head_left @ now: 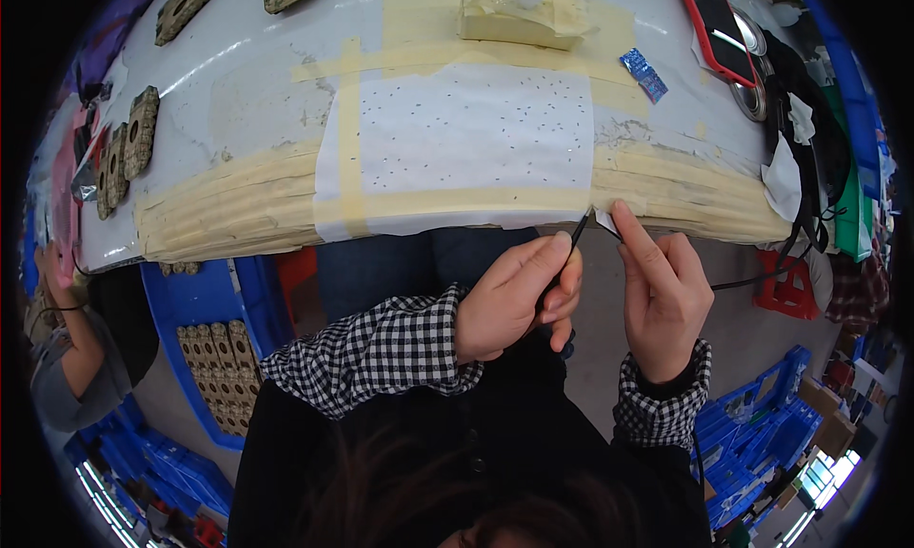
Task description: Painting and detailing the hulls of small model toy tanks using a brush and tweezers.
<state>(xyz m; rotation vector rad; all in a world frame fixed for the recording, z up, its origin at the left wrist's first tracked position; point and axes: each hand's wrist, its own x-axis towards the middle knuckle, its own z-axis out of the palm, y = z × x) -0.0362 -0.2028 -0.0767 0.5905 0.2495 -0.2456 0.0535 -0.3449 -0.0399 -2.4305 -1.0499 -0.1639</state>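
My left hand is closed around a slim black pointed tool, its tip up at the table's front edge; whether it is tweezers or a pen I cannot tell. Right beside that tip, my right hand has its index finger stretched toward a small white piece, which its fingers seem to pinch. The thumb is mostly hidden. Just left of both hands, a white sheet lies taped to the table, with many tiny dark specks scattered over it.
A tape-covered block, a blue packet and a red-edged phone lie farther back. Camouflage-patterned cases rest at left; several more fill a blue crate below. Another person's arm shows far left.
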